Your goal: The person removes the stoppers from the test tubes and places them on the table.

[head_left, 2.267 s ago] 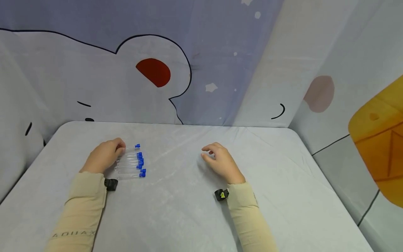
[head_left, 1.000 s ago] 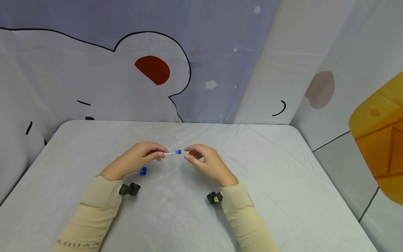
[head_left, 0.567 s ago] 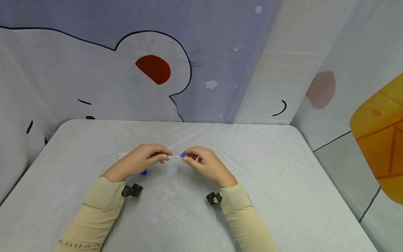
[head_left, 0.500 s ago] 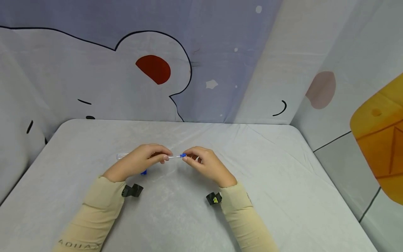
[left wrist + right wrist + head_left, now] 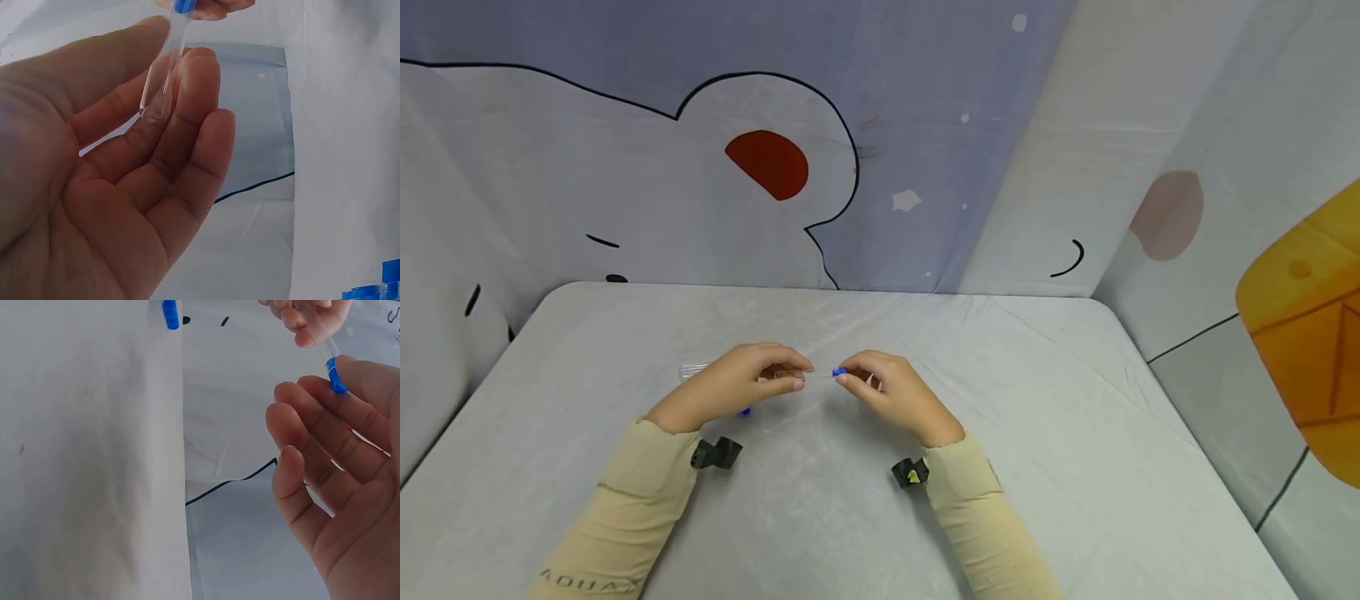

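A clear test tube (image 5: 164, 84) with a blue cap (image 5: 838, 372) spans the space between both hands, above the table. My right hand (image 5: 898, 392) pinches it at the capped end between thumb and index finger, as the right wrist view shows at the cap (image 5: 336, 376). My left hand (image 5: 737, 383) surrounds the rounded end. Its thumb and fingers stand apart in the head view, and the tube lies along the loosely bent fingers (image 5: 197, 94). More clear tubes (image 5: 691, 370) lie on the table, mostly hidden behind the left hand and wrist.
Blue caps (image 5: 390, 271) of the lying tubes show at the lower right of the left wrist view. A white cloth covers the table (image 5: 820, 517). Behind it hangs a printed curtain (image 5: 925, 150). Each wrist wears a small black camera (image 5: 717, 453).
The left hand took a tube from the group and brought it rightward to the right hand. The right hand then pinched its cap. Since half a second ago the left thumb has parted from the fingers.
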`<control>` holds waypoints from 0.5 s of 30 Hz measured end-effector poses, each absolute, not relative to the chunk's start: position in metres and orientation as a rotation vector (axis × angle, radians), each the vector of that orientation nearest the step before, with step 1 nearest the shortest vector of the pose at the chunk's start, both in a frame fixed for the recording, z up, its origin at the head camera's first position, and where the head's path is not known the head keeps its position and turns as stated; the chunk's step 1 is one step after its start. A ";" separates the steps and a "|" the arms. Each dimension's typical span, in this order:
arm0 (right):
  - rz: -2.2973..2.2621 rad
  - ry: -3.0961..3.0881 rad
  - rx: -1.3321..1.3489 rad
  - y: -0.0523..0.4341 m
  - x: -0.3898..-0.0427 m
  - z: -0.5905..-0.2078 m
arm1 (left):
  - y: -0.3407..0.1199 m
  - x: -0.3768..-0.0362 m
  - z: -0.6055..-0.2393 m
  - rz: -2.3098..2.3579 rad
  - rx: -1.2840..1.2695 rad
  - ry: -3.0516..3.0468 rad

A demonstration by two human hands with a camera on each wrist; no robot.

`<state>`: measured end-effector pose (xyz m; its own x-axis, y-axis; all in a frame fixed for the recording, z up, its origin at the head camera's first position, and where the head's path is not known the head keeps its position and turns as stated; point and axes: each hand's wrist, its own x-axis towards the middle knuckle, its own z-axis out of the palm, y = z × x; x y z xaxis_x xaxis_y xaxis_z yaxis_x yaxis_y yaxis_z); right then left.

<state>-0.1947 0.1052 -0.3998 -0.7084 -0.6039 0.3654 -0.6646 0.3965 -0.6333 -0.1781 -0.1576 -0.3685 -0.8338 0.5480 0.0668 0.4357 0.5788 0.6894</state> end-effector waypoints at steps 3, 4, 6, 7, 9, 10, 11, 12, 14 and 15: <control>1.213 -2.551 1.170 0.106 -0.195 -0.401 | -0.157 -0.178 -0.369 1.081 0.856 2.665; 1.213 -2.547 1.174 0.106 -0.195 -0.401 | -0.157 -0.178 -0.369 1.079 0.856 2.667; 1.220 -2.538 1.186 0.107 -0.195 -0.402 | -0.157 -0.178 -0.368 1.076 0.859 2.670; 1.227 -2.532 1.194 0.107 -0.195 -0.402 | -0.157 -0.179 -0.368 1.076 0.855 2.671; 1.244 -2.517 1.210 0.107 -0.195 -0.403 | -0.156 -0.179 -0.368 1.077 0.849 2.669; 1.252 -2.511 1.218 0.107 -0.195 -0.403 | -0.156 -0.179 -0.368 1.074 0.848 2.672; 1.259 -2.505 1.223 0.107 -0.195 -0.403 | -0.156 -0.179 -0.368 1.072 0.851 2.674; 1.268 -2.501 1.228 0.107 -0.195 -0.404 | -0.156 -0.179 -0.368 1.072 0.845 2.677; 1.289 -2.493 1.235 0.107 -0.195 -0.404 | -0.156 -0.180 -0.368 1.076 0.838 2.677; 1.297 -2.490 1.239 0.107 -0.195 -0.404 | -0.157 -0.180 -0.368 1.076 0.838 2.678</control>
